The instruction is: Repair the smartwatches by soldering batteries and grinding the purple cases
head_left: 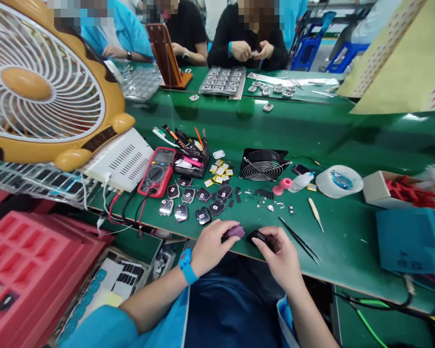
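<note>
My left hand (210, 245) pinches a small purple watch-case-like part (236, 232) near the table's front edge. A hand's width to the right, my right hand (283, 252) grips a small black rounded part (255, 237); its exact kind is hard to make out. The two parts are apart. Beyond my left hand lie several watch-like housings with dark faces, one of them a housing (203, 215) close to my fingers. Black tweezers (300, 240) rest on the table right of my right hand. Small loose black pieces (264, 194) and tiny components are scattered ahead of both hands.
A red multimeter (156, 170), a pen holder (192, 164), yellow-edged batteries (220, 170) and a black fan (264, 165) stand behind. A yellow-handled tool (314, 213) and a teal box (411, 241) are right. A large fan (58, 87) overhangs the left. Co-workers sit opposite.
</note>
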### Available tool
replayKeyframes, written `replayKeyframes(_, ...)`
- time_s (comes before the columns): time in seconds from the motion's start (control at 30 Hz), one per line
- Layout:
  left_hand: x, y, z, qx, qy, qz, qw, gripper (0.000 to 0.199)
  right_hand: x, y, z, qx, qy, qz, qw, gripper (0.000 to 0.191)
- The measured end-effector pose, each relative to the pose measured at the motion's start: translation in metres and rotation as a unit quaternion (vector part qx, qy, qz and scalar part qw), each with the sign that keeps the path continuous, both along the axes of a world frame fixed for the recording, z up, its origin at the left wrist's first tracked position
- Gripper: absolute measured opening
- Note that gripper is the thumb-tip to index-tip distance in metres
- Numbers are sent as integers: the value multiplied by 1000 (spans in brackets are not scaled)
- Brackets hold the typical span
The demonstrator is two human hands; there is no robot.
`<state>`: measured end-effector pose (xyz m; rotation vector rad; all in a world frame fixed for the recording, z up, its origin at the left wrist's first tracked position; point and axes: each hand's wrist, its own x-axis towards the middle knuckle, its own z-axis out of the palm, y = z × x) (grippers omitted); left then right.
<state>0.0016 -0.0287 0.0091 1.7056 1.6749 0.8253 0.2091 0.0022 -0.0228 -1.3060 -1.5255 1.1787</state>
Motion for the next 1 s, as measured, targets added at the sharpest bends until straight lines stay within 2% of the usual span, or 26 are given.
replayKeyframes(0.13, -5, 6, -4, 110, 59, -42, 991, 24, 6, 6, 2, 109, -85, 25, 990, 23)
replayKeyframes(0.2, -16, 12, -4, 149, 122, -31, 981, 23, 8, 9, 3, 155, -119, 26, 980, 20)
replayKeyframes(0.33, -39, 27, -3, 143, 247, 15, 958, 28, 10, 12, 2, 193, -140, 35, 970, 16)
replayKeyframes(0.47, -47, 37, -2, 122, 244, 17, 962, 29, 9, 12, 2, 214, -138, 37, 966, 14)
replayKeyframes(0.57, -44, 37, 6, 107, 129, 57, 984, 29, 8, 11, 3, 226, -139, 39, 963, 12)
replayKeyframes(0.63, -42, 35, 15, 73, -44, 100, 991, 31, 8, 11, 3, 227, -141, 39, 963, 13)
replayKeyframes(0.67, -41, 35, 20, 41, -153, 120, 980, 33, 8, 11, 3, 226, -142, 39, 963, 13)
replayKeyframes(0.7, -39, 34, 24, 1, -262, 136, 955, 36, 8, 11, 3, 225, -142, 40, 963, 13)
replayKeyframes(0.77, -37, 33, 31, -82, -428, 153, 887, 43, 8, 11, 4, 224, -142, 39, 963, 14)
replayKeyframes(0.8, -37, 33, 33, -114, -473, 155, 860, 46, 8, 11, 4, 225, -142, 39, 963, 14)
replayKeyframes(0.83, -36, 33, 34, -136, -496, 153, 844, 48, 8, 11, 4, 227, -142, 39, 963, 14)
replayKeyframes(0.87, -35, 32, 34, -146, -501, 150, 840, 51, 8, 11, 4, 228, -141, 40, 962, 13)
replayKeyframes(0.93, -34, 32, 32, -148, -475, 137, 857, 59, 8, 11, 4, 228, -140, 42, 963, 13)
replayKeyframes(1.0, -33, 30, 28, -137, -423, 119, 888, 65, 8, 11, 4, 225, -139, 43, 964, 12)
